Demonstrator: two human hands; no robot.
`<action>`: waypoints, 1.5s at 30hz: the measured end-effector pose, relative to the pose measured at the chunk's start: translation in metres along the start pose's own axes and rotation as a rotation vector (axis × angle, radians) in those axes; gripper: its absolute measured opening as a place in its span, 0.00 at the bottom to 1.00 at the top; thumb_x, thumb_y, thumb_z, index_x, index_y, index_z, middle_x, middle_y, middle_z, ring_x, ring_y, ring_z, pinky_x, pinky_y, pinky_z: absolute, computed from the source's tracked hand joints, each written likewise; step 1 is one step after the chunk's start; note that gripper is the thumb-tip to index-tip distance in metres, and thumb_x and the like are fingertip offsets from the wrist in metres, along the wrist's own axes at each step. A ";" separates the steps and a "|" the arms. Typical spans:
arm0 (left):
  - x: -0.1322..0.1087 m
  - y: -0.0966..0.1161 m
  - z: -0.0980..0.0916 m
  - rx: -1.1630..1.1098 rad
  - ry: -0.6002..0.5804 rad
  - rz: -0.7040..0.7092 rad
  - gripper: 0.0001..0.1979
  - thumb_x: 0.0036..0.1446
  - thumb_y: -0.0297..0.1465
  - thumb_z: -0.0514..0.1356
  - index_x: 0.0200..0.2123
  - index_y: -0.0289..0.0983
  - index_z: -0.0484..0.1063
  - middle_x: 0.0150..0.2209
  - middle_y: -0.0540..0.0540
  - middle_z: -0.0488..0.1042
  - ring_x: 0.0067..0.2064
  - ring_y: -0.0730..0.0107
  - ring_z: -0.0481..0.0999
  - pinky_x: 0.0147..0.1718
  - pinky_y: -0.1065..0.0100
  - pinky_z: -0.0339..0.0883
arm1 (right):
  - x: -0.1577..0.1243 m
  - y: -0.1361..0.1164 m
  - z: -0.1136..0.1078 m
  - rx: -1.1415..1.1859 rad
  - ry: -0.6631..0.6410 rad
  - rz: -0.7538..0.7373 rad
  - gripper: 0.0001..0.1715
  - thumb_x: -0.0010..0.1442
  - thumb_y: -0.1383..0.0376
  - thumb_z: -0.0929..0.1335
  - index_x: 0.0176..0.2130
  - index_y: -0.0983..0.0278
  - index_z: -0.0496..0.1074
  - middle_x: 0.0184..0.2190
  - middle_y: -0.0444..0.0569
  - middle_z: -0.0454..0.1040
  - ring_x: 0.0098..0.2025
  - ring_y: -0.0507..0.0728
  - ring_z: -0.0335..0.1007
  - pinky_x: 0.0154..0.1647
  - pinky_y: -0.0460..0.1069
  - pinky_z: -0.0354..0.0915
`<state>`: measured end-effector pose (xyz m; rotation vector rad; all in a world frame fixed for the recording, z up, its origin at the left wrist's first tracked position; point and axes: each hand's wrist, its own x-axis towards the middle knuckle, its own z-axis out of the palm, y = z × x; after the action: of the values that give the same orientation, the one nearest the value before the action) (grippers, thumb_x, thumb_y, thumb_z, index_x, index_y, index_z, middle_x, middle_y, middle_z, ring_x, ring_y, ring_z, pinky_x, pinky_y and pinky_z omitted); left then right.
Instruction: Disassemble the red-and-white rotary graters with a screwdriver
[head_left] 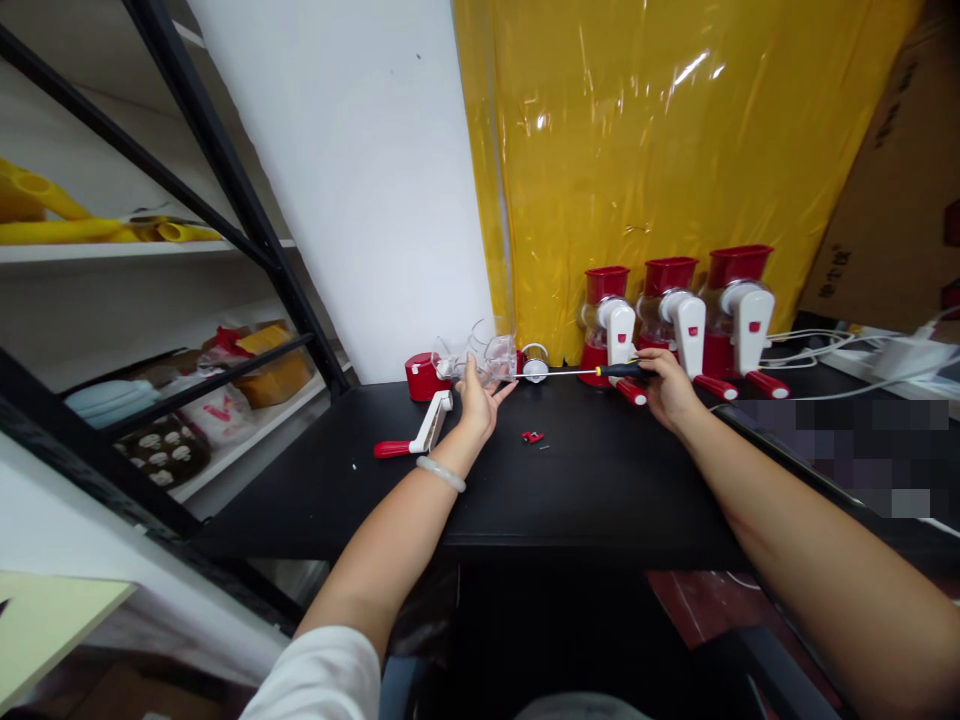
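My left hand (478, 398) grips a clear plastic housing (491, 357) at the back of the black table (525, 480). My right hand (667, 385) is closed round the black-and-yellow handle of a screwdriver (592, 371), whose thin shaft points left to the clear housing. A red round base (424, 377) stands just left of the housing. A white crank with a red grip (416, 437) lies on the table beside my left wrist. A small red part (532, 437) and a tiny screw lie between my hands.
Three assembled red-and-white hand-crank grinders (679, 315) stand in a row against a yellow plastic sheet (660, 150). White cables and an adapter (892, 355) lie at the right. A black metal shelf rack (225, 350) with bags and yellow items stands left.
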<state>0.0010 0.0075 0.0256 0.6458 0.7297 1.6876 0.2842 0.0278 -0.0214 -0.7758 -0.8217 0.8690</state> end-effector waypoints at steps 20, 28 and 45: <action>0.001 -0.001 -0.001 -0.007 0.006 0.009 0.26 0.63 0.47 0.61 0.59 0.46 0.61 0.52 0.41 0.77 0.52 0.58 0.80 0.50 0.49 0.76 | 0.004 0.001 -0.007 -0.371 0.094 -0.086 0.29 0.55 0.38 0.66 0.27 0.60 0.70 0.28 0.47 0.71 0.31 0.55 0.67 0.31 0.51 0.68; 0.002 -0.004 -0.001 0.004 0.000 -0.003 0.26 0.63 0.47 0.61 0.59 0.45 0.60 0.52 0.40 0.77 0.52 0.57 0.81 0.50 0.49 0.77 | 0.002 0.002 -0.003 -0.138 0.060 -0.033 0.21 0.39 0.52 0.77 0.31 0.58 0.71 0.29 0.42 0.72 0.31 0.53 0.68 0.29 0.48 0.68; 0.000 -0.004 -0.001 -0.005 -0.006 -0.019 0.26 0.63 0.47 0.60 0.60 0.45 0.61 0.53 0.40 0.77 0.51 0.58 0.81 0.50 0.50 0.76 | 0.004 0.008 -0.004 -0.141 0.081 -0.061 0.22 0.42 0.50 0.76 0.31 0.59 0.70 0.30 0.42 0.71 0.33 0.54 0.68 0.34 0.50 0.68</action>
<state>0.0025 0.0079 0.0223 0.6381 0.7249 1.6690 0.2860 0.0338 -0.0291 -0.8991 -0.8370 0.7269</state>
